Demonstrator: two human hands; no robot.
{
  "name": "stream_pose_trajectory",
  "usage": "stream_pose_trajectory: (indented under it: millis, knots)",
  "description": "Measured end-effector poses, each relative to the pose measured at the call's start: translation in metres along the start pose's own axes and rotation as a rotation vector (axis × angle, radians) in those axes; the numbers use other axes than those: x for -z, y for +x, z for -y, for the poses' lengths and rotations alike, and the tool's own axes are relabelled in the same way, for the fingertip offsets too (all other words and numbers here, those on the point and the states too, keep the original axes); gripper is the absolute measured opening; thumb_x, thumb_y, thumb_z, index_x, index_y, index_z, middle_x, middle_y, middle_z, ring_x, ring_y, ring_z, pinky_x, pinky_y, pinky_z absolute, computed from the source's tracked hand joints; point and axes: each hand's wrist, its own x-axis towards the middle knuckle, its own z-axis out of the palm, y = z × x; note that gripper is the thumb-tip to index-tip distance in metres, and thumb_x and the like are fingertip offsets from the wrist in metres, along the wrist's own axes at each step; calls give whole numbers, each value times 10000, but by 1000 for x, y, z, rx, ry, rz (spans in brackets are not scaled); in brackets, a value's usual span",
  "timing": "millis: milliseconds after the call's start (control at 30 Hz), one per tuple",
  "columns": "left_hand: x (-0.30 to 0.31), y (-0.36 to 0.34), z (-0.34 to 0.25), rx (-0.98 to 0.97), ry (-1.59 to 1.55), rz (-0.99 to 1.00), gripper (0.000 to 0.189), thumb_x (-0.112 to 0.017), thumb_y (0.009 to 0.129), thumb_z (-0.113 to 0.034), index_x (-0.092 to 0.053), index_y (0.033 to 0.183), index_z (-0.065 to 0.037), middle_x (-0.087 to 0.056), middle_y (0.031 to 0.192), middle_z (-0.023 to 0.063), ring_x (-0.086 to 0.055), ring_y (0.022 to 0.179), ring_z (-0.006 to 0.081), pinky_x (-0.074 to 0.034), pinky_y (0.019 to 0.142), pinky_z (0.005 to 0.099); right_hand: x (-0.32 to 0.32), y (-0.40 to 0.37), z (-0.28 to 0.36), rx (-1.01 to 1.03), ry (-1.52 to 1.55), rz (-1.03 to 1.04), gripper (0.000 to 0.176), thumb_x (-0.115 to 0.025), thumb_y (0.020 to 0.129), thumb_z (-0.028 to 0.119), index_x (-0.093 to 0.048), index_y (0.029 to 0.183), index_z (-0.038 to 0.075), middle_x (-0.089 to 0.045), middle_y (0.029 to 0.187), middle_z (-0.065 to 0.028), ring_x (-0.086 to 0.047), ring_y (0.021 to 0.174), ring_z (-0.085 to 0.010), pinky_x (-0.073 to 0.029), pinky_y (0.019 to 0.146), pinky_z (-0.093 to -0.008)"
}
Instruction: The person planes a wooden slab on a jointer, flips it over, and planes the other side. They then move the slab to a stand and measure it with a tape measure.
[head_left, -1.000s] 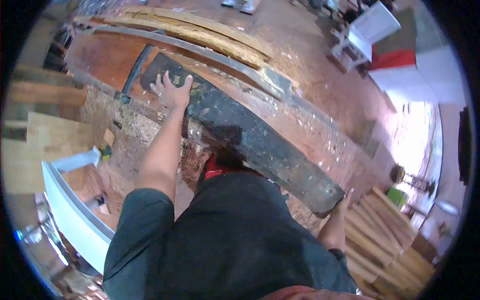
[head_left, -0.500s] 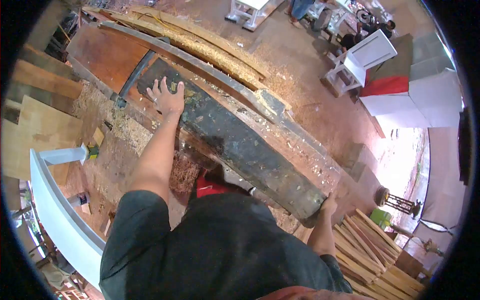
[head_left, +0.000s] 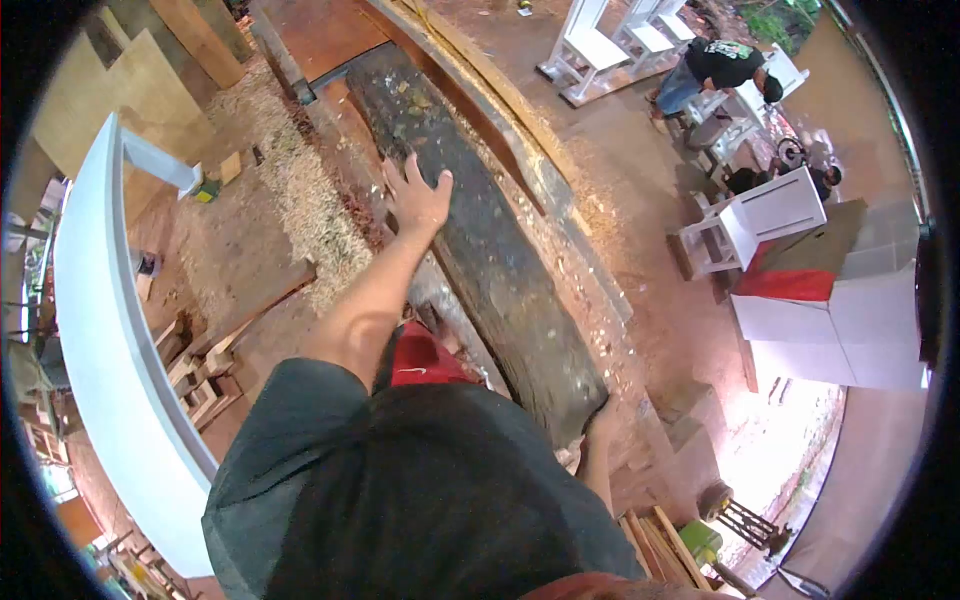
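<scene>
A long, dark, worn wooden plank [head_left: 490,240] lies on a larger reddish wooden workpiece [head_left: 325,35] strewn with shavings. My left hand [head_left: 418,203] rests on the plank's left edge with its fingers spread. At the plank's near end is my right hand [head_left: 598,425], partly hidden, wrapped round the end corner.
A long white curved panel [head_left: 110,330] stands at the left. Wood shavings [head_left: 300,175] cover the floor beside the workpiece. At the upper right are white chairs [head_left: 735,235] and a bent-over person [head_left: 725,65]. Wood strips [head_left: 665,550] lie at the lower right.
The view has turned, so the plank now runs more steeply. My left hand has gone from the top of the plank to its left edge, nearer my body. The far person shows more fully.
</scene>
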Motion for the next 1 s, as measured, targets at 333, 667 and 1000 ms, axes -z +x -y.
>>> stream_pose_trajectory:
  millis: [333,667,1000]
  knots:
    - [-20,-97,-29,184,-197,25,1150,-755,899,-541,-77,1681,-37,-143,1716,281,-378,1498,488,-383,1202,561,1,-2,-11,210,99,22,450,-546,1076,376,-663,1079,-59,-663,1053,-139,-601,967,-247,-477,895,-407]
    - [-37,-88,-35,195,-203,-77,1191,-786,873,-547,-85,1686,-31,-130,1726,279,-300,1548,459,-325,1238,566,-7,3,14,52,400,173,421,-569,1048,359,-681,1097,-44,-662,1008,-122,-598,937,-236,-483,881,-396]
    - [-53,-11,-46,176,-254,-82,1230,-803,845,-576,-100,1684,-14,-129,1716,313,-232,1571,473,-277,1248,592,-61,7,85,15,274,149,448,-559,1058,357,-674,1039,-76,-676,970,-103,-604,913,-221,-490,826,-380]
